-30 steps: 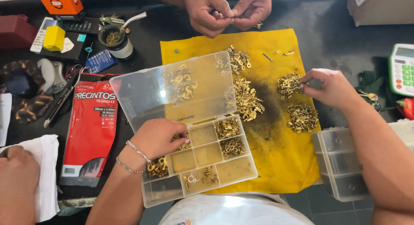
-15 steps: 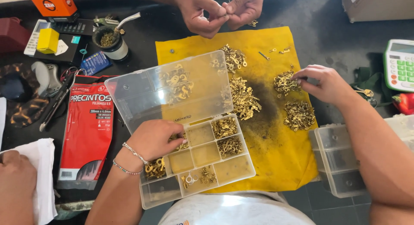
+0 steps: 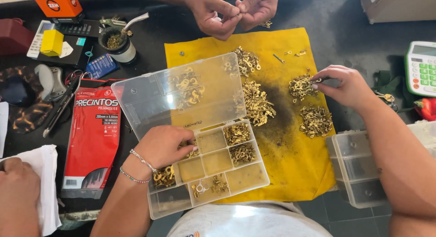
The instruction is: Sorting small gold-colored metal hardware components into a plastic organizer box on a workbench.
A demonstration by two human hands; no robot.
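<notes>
Little is changing since the earlier frame: both hands are staying where they were. Left hand (image 3: pixel 165 146) is resting fingers-down in a compartment of the clear plastic organizer box (image 3: pixel 236 178), covering brass terminals; whether it is gripping any is impossible to tell. Right hand (image 3: pixel 347 87) is pinching a small brass piece at the edge of a terminal pile (image 3: pixel 300 87) on the yellow cloth (image 3: pixel 290 160). Across the table, another person's hands (image 3: pixel 231 12) are working a tiny part. A red packet (image 3: pixel 93 137) is lying left of the box.
</notes>
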